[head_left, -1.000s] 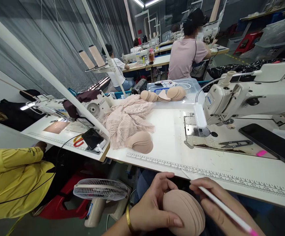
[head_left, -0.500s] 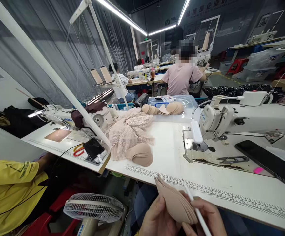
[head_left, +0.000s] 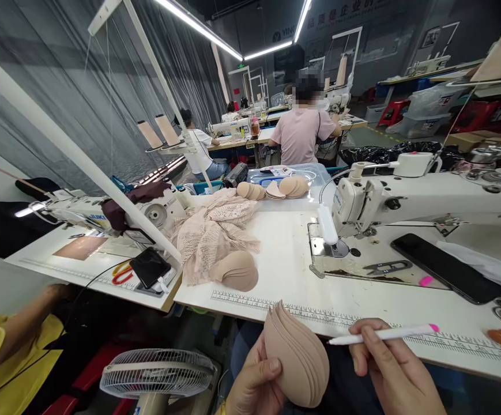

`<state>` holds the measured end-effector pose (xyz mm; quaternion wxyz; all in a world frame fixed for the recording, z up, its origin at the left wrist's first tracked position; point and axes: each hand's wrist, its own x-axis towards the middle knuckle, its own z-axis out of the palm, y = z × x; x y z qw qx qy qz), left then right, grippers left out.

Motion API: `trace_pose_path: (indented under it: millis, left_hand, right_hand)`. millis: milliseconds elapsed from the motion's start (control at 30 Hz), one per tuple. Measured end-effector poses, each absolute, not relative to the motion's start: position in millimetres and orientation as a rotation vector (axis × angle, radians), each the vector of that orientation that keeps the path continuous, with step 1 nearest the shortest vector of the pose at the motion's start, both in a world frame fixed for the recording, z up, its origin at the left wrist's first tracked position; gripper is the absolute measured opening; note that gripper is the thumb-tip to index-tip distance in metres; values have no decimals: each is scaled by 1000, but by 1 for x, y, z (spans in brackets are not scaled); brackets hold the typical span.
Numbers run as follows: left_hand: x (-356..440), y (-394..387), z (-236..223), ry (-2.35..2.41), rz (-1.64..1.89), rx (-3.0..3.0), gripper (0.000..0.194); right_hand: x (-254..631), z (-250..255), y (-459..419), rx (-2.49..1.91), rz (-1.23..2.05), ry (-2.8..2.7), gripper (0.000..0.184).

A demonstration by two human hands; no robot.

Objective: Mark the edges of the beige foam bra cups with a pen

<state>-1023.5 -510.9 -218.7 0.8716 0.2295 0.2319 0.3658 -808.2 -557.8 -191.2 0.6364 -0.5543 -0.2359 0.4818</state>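
Note:
My left hand [head_left: 254, 383] grips a stack of beige bra cups [head_left: 296, 357] held on edge below the table's front edge. My right hand [head_left: 391, 369] is closed round a white pen with a pink cap [head_left: 384, 334], lying almost level with its tip pointing at the stack. On the white sewing table [head_left: 293, 271] lie more beige cups [head_left: 235, 271] beside a heap of pink lace fabric [head_left: 213, 227]. A white sewing machine [head_left: 406, 193] stands at the right.
A black phone [head_left: 447, 268], thread snips [head_left: 384, 267] and a pink marker cap [head_left: 425, 280] lie on the machine bed. Further cups [head_left: 274, 188] sit by a clear plastic box. A person in yellow [head_left: 12, 346] sits left; a fan [head_left: 157, 374] stands below. Other people sew behind.
My right hand moved away from the stack to the right and turned the pen level. The stack of cups now stands more upright in my left hand. The view swung slightly right.

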Motion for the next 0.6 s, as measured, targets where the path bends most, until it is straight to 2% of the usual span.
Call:
trace_pose_path:
  millis: [167,367,600]
  left_hand:
    - [-1023,-511,-217,467,752,496,105]
    - [-1018,-511,-220,452,759,508,106]
    - [-1017,-512,-221,418,792,503,106]
  right_hand:
    - [-809,-197,-548,-1249,1244,-517,52]
    - [-810,-195,-544,-1129,1478,-389,51]
    - [-808,-188,-546,-1204,1326,-464,54]
